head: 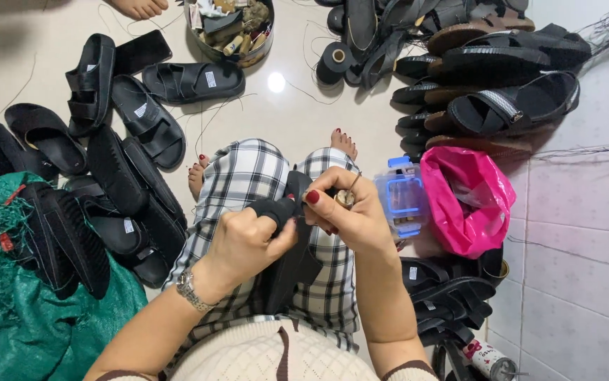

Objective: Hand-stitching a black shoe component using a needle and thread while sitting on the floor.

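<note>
We're looking straight down at our lap, seated on the floor [283, 106] with checked trousers and toes peeking out ahead. Our left hand [244, 240] is clenched around the black sandal [294, 261], thumb pressing on a padded strap at its top end, the sole hanging down between our knees. Our right hand [350, 212] is closed on a small tool with a round wooden-looking handle [345, 198], pinched right against the strap; its working tip is hidden behind the fingers, so we can't tell exactly where it meets the sandal.

Around us: a heap of black sandals on the left [121, 176], partly resting on a green mesh sack [8, 296]; a taller stack of sandals at the upper right [495, 77]; a spool of black thread [336, 60] with loose strands trailing across the tiles; a round tin of odds and ends [230, 28] at the top; a blue clear plastic box [404, 194] and a pink plastic bag [466, 197] just beside our right knee. Another person's bare foot [138, 7] shows at the top edge.

The risks, as we judge them: the left thumb sits very near the tool, so a slip could catch it. The sandal rests only on our lap and could twist under pressure. Those loose threads could tangle or snag.
</note>
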